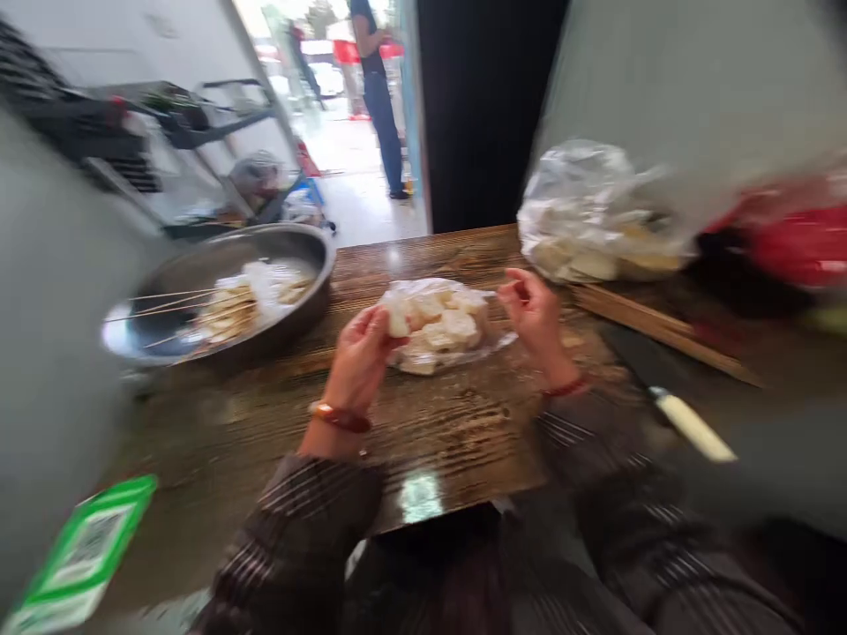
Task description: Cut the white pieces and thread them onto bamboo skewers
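Observation:
My left hand [361, 357] pinches a pale, whitish slice [398, 319] between thumb and fingers at the left side of a clear plastic bag [456, 353]. More pale slices [440, 331] lie heaped in that bag on the wooden table. Just right of the bag, my right hand [533, 309] is raised with its fingers curled together near the bag's edge. Anything between those fingertips is too blurred to make out. On the left, a large metal basin [318, 282] holds skewered slices [228, 309] and some clear plastic.
A full clear bag [582, 220] stands at the back right. In front of it lies a bundle of thin wooden skewers [662, 331]. A knife with a pale handle [694, 428] is at the right. A green code card [93, 542] lies front left. Beyond the doorway stands a person [380, 97].

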